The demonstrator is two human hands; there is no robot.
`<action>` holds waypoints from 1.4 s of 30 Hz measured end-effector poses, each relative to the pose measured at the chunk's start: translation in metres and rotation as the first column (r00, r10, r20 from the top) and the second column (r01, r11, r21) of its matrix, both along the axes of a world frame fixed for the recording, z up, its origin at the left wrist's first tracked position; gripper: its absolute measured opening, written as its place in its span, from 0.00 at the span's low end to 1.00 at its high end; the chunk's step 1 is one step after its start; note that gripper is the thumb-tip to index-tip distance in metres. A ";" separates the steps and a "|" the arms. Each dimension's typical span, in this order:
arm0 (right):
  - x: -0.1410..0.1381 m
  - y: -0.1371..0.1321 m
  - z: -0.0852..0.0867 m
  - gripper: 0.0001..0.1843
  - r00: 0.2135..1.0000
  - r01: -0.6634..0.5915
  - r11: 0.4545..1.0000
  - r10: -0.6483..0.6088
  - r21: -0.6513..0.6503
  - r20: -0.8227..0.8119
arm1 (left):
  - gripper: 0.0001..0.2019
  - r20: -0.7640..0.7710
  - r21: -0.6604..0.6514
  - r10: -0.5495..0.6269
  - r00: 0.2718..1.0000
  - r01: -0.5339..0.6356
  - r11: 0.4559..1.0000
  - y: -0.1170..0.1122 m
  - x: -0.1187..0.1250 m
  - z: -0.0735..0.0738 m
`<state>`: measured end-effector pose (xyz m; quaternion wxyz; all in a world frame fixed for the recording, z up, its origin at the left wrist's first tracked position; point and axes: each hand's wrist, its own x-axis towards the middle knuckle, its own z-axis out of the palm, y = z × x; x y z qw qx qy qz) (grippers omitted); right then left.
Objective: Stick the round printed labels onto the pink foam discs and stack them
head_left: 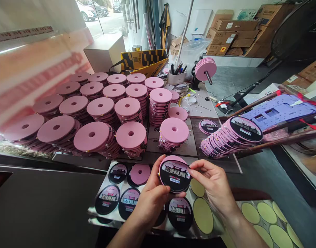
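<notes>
Label (175,181), round and black, is pinched at its right edge between thumb and forefinger of the right hand (212,182), which is turned inward with the other fingers curled. Behind it, the pink disc (172,158) is gripped by the left hand (154,194), thumb laid across the front, fingers tucked around the far side. Most of the disc is covered; whether full contact is made cannot be told. Below the grip, the silver sheet (104,179) is partly hidden by the left forearm (128,229), itself cut off at the bottom.
</notes>
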<state>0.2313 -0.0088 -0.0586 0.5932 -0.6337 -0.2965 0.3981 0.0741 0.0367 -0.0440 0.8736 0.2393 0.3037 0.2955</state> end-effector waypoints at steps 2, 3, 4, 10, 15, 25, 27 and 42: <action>0.000 0.000 0.001 0.07 1.000 -0.002 1.000 0.002 0.003 0.003 | 0.33 -0.003 0.000 -0.002 1.000 0.002 1.000 0.001 0.000 0.001; 0.000 0.001 0.002 0.07 1.000 -0.004 1.000 0.004 0.004 0.006 | 0.33 -0.004 0.001 -0.003 1.000 0.003 1.000 0.001 0.000 0.001; 0.000 0.001 0.002 0.07 1.000 -0.005 1.000 0.005 0.004 0.009 | 0.34 -0.005 0.003 -0.004 1.000 0.005 1.000 0.001 0.000 0.001; -0.001 0.004 0.004 0.07 1.000 0.003 1.000 -0.003 0.006 0.024 | 0.35 -0.017 0.009 -0.003 1.000 0.003 1.000 -0.001 0.000 0.001; -0.001 0.003 0.002 0.07 0.999 0.010 1.000 -0.010 0.004 0.044 | 0.35 -0.017 0.029 0.002 1.000 -0.002 1.000 -0.002 0.000 -0.002; -0.006 0.004 0.005 0.06 0.978 0.010 1.000 -0.004 -0.028 0.211 | 0.30 -0.110 0.225 -0.005 0.994 0.030 0.974 -0.009 0.001 -0.001; -0.005 0.005 0.006 0.06 0.936 -0.001 0.998 0.025 -0.070 0.350 | 0.27 -0.171 0.308 0.028 0.985 0.026 0.951 -0.012 0.002 0.001; 0.120 0.012 0.088 0.12 0.828 0.410 0.887 -0.459 0.211 0.321 | 0.22 -0.271 0.385 0.076 0.960 0.035 0.922 -0.011 0.018 -0.003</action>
